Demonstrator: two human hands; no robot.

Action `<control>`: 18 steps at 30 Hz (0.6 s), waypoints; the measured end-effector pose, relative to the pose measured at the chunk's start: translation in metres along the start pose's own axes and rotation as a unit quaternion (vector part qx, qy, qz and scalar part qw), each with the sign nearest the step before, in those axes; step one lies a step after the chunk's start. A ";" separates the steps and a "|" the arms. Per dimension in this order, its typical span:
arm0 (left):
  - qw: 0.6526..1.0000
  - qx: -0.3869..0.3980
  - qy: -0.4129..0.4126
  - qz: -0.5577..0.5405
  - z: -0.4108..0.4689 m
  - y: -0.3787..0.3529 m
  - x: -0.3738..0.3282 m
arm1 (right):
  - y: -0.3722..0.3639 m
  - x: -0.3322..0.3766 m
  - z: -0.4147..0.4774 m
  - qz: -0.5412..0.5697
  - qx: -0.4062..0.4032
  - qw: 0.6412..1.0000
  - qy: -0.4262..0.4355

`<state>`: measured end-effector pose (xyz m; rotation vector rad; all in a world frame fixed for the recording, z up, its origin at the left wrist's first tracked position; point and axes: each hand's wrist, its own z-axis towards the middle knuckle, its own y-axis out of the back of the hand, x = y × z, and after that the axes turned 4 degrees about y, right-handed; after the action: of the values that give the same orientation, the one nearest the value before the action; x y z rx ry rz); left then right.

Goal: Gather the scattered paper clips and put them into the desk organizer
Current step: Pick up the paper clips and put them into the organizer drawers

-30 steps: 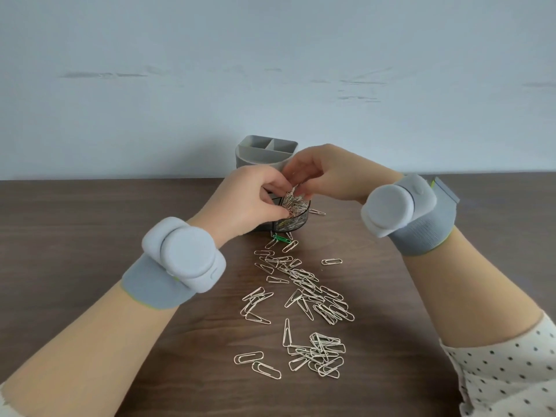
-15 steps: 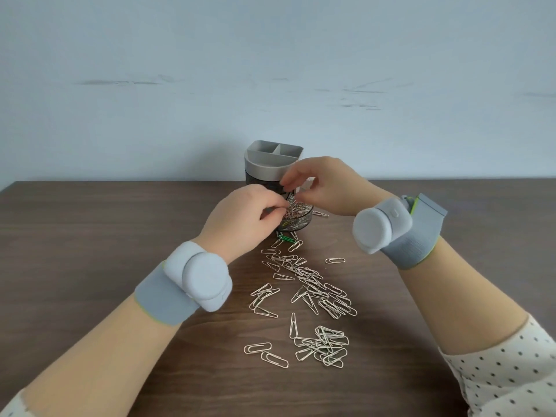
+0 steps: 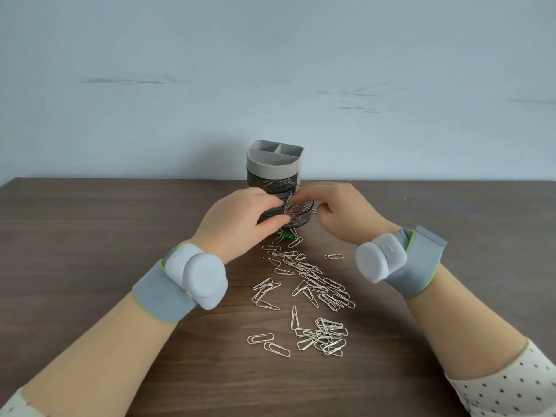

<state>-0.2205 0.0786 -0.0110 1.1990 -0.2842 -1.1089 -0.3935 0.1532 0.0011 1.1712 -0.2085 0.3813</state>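
A grey desk organizer (image 3: 274, 164) stands at the table's far middle, with a dark round tray (image 3: 302, 219) swung out at its base and full of silver clips. My left hand (image 3: 240, 219) pinches a bunch of paper clips (image 3: 288, 206) over that tray. Just right of the bunch, my right hand (image 3: 343, 210) hovers at the tray's rim with its fingertips touching the clips. Several silver paper clips (image 3: 313, 284) lie scattered on the wood in front of the tray. A single green clip (image 3: 285, 235) lies by the tray's base.
The brown wooden table (image 3: 90, 236) runs to a pale wall at the back. Both wrists carry grey bands with white sensor pods (image 3: 197, 275). A tangled clump of clips (image 3: 326, 337) lies nearest me, with two loose clips (image 3: 267, 343) to its left.
The view tilted up, showing more of the organizer. My right hand dropped from above the tray to its right rim. My left hand stays pinched on the clips at the tray.
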 end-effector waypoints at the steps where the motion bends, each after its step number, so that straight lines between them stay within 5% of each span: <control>1: 1.000 0.008 0.005 -0.001 0.000 -0.001 0.002 | 0.000 0.000 -0.002 -0.004 -0.017 1.000 0.000; 8: 0.999 0.008 0.031 -0.016 -0.001 -0.007 0.011 | -0.003 0.007 -0.010 -0.025 -0.013 0.999 0.024; 12: 0.999 0.002 0.031 -0.022 -0.003 -0.008 0.011 | -0.005 0.009 -0.011 -0.031 0.063 0.997 0.033; 18: 0.995 0.004 0.082 -0.047 -0.002 -0.006 0.024 | 0.002 0.007 -0.016 0.037 -0.078 0.996 -0.027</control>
<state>-0.2111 0.0608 -0.0255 1.3140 -0.1067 -1.0830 -0.3884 0.1695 -0.0008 1.0227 -0.3236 0.3920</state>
